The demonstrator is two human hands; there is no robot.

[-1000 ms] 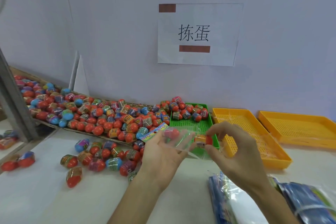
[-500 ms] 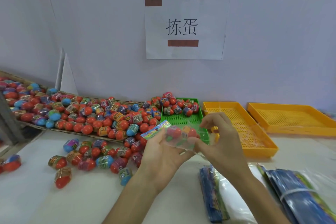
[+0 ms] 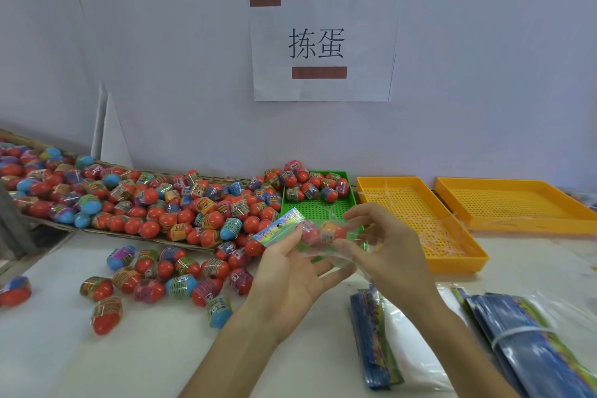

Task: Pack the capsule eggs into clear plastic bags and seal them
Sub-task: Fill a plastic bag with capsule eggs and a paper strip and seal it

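My left hand (image 3: pixel 290 271) holds a clear plastic bag (image 3: pixel 326 245) with a colourful header card (image 3: pixel 279 226) in front of the green tray. Two red capsule eggs (image 3: pixel 323 233) sit inside the bag. My right hand (image 3: pixel 387 245) pinches the bag's right end beside the eggs, its other fingers spread. A large heap of red, blue and pink capsule eggs (image 3: pixel 155 207) lies on a cardboard sheet at the left. Loose capsule eggs (image 3: pixel 168 278) lie scattered on the white table.
A green perforated tray (image 3: pixel 319 208) with several eggs stands by the wall. Two orange trays (image 3: pixel 420 220) (image 3: pixel 517 203) stand to its right. Stacks of flat bags (image 3: pixel 378 342) (image 3: pixel 523 342) lie at the lower right. A paper sign (image 3: pixel 323 42) hangs on the wall.
The second egg has gone further into the bag, next to the first. My right hand's fingers have opened out around the bag's end. The view shifted slightly.
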